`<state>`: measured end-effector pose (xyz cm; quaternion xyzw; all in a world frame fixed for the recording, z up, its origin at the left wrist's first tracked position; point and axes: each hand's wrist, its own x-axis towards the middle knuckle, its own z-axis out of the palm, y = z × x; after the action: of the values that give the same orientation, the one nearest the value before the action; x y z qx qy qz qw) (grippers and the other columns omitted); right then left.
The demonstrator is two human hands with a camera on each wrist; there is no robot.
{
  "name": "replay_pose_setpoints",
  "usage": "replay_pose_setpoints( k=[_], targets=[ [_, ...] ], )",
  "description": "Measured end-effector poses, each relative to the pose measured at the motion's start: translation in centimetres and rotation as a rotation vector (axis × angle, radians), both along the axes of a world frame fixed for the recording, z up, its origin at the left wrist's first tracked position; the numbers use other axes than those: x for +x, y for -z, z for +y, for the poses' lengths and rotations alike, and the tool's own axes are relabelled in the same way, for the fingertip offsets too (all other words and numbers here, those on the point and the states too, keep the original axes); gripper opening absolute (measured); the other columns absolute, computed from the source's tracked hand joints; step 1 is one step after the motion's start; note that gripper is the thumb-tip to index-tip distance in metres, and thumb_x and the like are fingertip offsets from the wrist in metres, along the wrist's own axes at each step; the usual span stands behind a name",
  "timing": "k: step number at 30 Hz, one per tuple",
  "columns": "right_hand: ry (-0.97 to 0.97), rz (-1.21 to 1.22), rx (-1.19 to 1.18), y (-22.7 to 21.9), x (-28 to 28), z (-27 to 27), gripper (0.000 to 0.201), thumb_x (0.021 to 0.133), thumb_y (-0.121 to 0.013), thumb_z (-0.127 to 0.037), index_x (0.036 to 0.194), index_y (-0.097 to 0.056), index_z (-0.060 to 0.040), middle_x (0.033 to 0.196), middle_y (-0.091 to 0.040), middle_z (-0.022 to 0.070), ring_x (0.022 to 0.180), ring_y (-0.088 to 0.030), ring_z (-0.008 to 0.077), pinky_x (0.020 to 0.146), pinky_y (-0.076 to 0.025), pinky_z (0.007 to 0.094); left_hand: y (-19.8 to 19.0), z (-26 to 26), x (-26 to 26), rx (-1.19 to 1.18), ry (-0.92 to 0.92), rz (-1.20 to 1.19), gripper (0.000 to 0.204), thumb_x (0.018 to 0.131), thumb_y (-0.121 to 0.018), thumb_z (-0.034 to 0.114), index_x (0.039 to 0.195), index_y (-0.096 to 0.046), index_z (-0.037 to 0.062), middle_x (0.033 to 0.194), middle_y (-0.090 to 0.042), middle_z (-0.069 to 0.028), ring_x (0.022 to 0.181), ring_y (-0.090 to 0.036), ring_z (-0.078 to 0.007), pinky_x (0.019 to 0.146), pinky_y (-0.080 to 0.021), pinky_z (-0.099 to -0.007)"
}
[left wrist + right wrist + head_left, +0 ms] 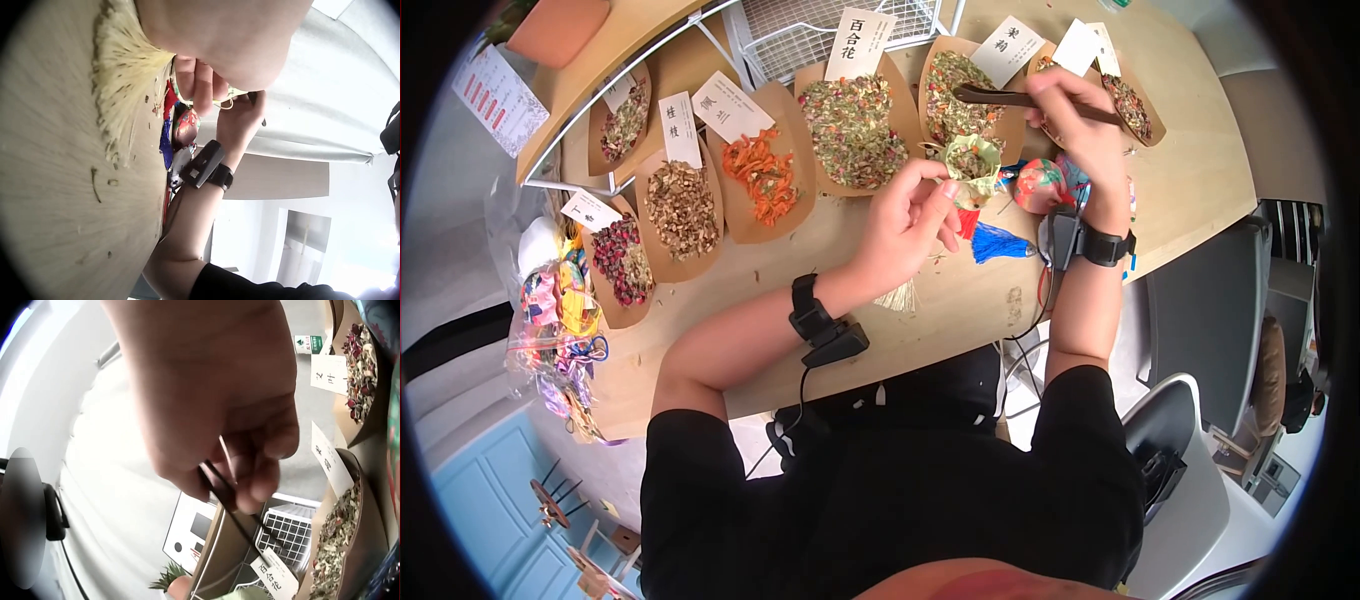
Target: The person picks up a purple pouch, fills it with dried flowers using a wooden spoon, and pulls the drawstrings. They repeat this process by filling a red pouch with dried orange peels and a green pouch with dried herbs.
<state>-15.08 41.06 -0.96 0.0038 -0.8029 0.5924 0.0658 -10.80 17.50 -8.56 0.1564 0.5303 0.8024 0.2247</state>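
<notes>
In the head view, my left hand (908,225) grips a small pale green pouch (973,160), its mouth upward with dried herbs showing inside. My right hand (1085,125) holds a dark slim spoon (1010,97) by its handle; the other end lies over a tray of mixed herbs (950,75), just above the pouch. A cream tassel (125,69) hangs below the left hand in the left wrist view. The right wrist view shows the fingers of my right hand (225,425) curled round the dark handle (234,512).
Several brown paper trays of dried herbs with name cards, among them orange petals (762,175) and rosebuds (622,262), line the back. A blue tassel (1000,243) and a red patterned pouch (1040,187) lie near the right forearm. Wrapped colourful sachets (560,310) are at the left; a wire basket (830,35) stands behind.
</notes>
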Motion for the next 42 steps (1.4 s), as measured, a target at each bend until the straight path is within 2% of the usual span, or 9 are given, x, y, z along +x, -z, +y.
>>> replay_pose_setpoints(
  k=[2,7,10,15,18,23,29,35,42],
  targets=[
    [-0.080,0.105,0.248,0.7,-0.4,-1.1,0.019,0.093,-0.067,-0.018,0.100,-0.072,-0.0005,0.081,-0.068,0.0020,0.073,-0.058,0.0070,0.068,-0.047,0.0228,-0.1,-0.1,0.0,-0.004,0.002,-0.005,0.019,0.104,-0.051,0.018,0.111,-0.047,0.0009,0.075,-0.059,-0.0076,0.057,-0.061,-0.0130,0.053,-0.051,-0.0258],
    [-0.168,0.022,0.391,0.9,-0.6,-1.6,0.021,0.094,-0.065,-0.016,0.095,-0.069,0.0040,0.082,-0.069,0.0031,0.077,-0.058,0.0088,0.071,-0.046,0.0236,-0.1,0.0,0.0,-0.005,0.004,-0.002,0.019,0.104,-0.050,0.018,0.111,-0.047,0.0009,0.075,-0.059,-0.0076,0.058,-0.061,-0.0130,0.052,-0.050,-0.0256],
    [0.007,0.078,0.336,1.8,-0.6,-0.7,0.025,0.093,-0.066,-0.022,0.097,-0.072,0.0019,0.072,-0.066,0.0031,0.070,-0.058,0.0073,0.065,-0.048,0.0242,-0.2,-0.3,-0.2,-0.041,0.049,0.001,0.018,0.105,-0.047,0.016,0.114,-0.045,0.0012,0.079,-0.059,-0.0093,0.062,-0.061,-0.0153,0.057,-0.053,-0.0283],
    [0.301,-0.011,0.187,1.3,-1.4,1.4,0.032,0.095,-0.064,-0.029,0.088,-0.073,0.0007,0.067,-0.062,0.0004,0.059,-0.053,0.0055,0.053,-0.040,0.0207,-0.1,-0.2,-0.1,-0.018,0.036,0.019,0.017,0.105,-0.047,0.016,0.114,-0.045,0.0012,0.079,-0.060,-0.0094,0.062,-0.061,-0.0150,0.057,-0.053,-0.0279],
    [0.314,-0.193,0.069,1.5,-1.9,1.9,0.032,0.095,-0.063,-0.031,0.088,-0.073,-0.0012,0.064,-0.059,-0.0011,0.056,-0.051,0.0057,0.053,-0.039,0.0205,-0.1,-0.2,-0.1,-0.026,0.033,0.022,0.017,0.105,-0.047,0.016,0.114,-0.045,0.0013,0.078,-0.060,-0.0094,0.062,-0.061,-0.0149,0.057,-0.053,-0.0277],
    [-0.004,-0.126,0.071,2.3,-1.8,1.3,0.028,0.099,-0.059,-0.027,0.093,-0.072,-0.0036,0.069,-0.059,-0.0026,0.064,-0.053,0.0038,0.057,-0.041,0.0182,-0.1,0.1,0.0,0.000,0.001,0.008,0.018,0.103,-0.051,0.017,0.110,-0.047,0.0001,0.075,-0.058,-0.0072,0.060,-0.059,-0.0111,0.052,-0.052,-0.0258],
    [-0.045,-0.145,0.141,1.6,-1.4,0.6,0.024,0.100,-0.055,-0.023,0.097,-0.069,-0.0030,0.070,-0.062,-0.0005,0.063,-0.055,0.0048,0.056,-0.043,0.0196,-0.1,0.1,0.0,0.000,0.004,0.006,0.019,0.103,-0.051,0.017,0.110,-0.047,-0.0001,0.075,-0.059,-0.0075,0.059,-0.060,-0.0116,0.052,-0.052,-0.0259],
    [-0.049,-0.063,-0.045,0.9,-1.1,2.1,0.027,0.100,-0.054,-0.023,0.097,-0.069,-0.0008,0.070,-0.064,0.0028,0.061,-0.058,0.0072,0.057,-0.047,0.0222,0.0,-0.1,-0.1,-0.025,0.037,0.010,0.018,0.104,-0.048,0.016,0.115,-0.044,0.0018,0.078,-0.060,-0.0094,0.062,-0.061,-0.0150,0.056,-0.052,-0.0275],
    [-0.202,-0.065,-0.155,-0.3,0.1,2.0,0.026,0.099,-0.056,-0.022,0.094,-0.069,0.0007,0.068,-0.064,0.0033,0.058,-0.059,0.0077,0.051,-0.045,0.0212,-0.2,-0.2,-0.1,-0.044,0.042,0.009,0.018,0.104,-0.048,0.016,0.115,-0.043,0.0019,0.078,-0.060,-0.0098,0.061,-0.061,-0.0153,0.056,-0.052,-0.0275]
  ],
)
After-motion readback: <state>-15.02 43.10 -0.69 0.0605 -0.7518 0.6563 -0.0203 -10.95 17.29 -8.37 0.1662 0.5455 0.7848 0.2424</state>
